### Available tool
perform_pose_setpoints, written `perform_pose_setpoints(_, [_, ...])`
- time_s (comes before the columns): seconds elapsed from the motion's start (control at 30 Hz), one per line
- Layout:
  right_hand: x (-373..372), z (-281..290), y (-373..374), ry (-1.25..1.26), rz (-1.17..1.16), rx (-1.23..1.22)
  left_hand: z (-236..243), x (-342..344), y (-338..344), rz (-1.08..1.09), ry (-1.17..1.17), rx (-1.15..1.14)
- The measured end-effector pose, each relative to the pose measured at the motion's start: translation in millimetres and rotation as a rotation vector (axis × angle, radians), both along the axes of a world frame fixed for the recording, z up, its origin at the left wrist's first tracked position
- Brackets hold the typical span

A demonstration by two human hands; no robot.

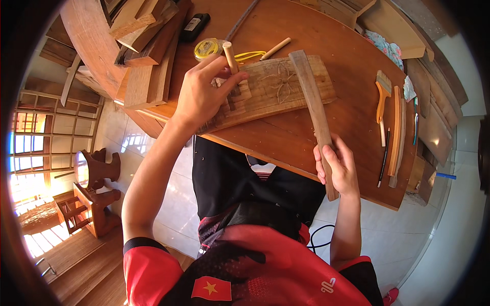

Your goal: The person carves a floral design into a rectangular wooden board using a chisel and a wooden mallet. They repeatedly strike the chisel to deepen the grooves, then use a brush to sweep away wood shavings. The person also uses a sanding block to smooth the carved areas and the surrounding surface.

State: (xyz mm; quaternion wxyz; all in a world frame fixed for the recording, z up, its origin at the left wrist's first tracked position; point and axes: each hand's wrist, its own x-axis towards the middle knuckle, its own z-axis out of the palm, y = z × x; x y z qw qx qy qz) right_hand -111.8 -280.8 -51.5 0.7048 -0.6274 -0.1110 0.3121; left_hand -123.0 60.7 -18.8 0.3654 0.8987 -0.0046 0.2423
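Note:
A wooden board [270, 104] lies slantwise near the table's front edge, with a flower outline cut into its face and rough cut marks toward its left end. My left hand [206, 89] is closed around a chisel [229, 55] above that left end. The chisel's pale round handle sticks up past my fingers; its blade is hidden. In my right hand [337, 166] is a flat wooden bar [312, 94], gripped near its lower end. The bar's far end rises over the right part of the board. Whether it touches the board I cannot tell.
Behind the board lie a yellow tape measure [206, 48] and another wooden-handled tool [275, 48]. Stacked timber [148, 81] fills the table's left side. A paintbrush [381, 99], a black pencil [384, 158] and wooden strips [395, 132] lie at the right.

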Motion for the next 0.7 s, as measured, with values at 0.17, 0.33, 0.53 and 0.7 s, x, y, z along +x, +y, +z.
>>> perform_pose_setpoints(0.17, [0.2, -0.8, -0.2, 0.002, 0.0, 0.005, 2.2, -0.6, 0.3, -0.045, 0.001, -0.003])
perform_pose_setpoints(0.33, [-0.8, 0.9, 0.8, -0.005, -0.007, -0.01, -1.0, 2.8, 4.3, -0.07, -0.007, 0.049])
perform_pose_setpoints(0.53, [-3.2, 11.4, 4.0, -0.062, 0.022, -0.066, 2.9, 10.7, 8.8, -0.149, -0.002, 0.124])
perform_pose_setpoints(0.7, [-10.8, 55.1, 13.8, -0.276, -0.011, -0.05, 8.3, 11.6, 9.8, -0.142, 0.109, 0.121])
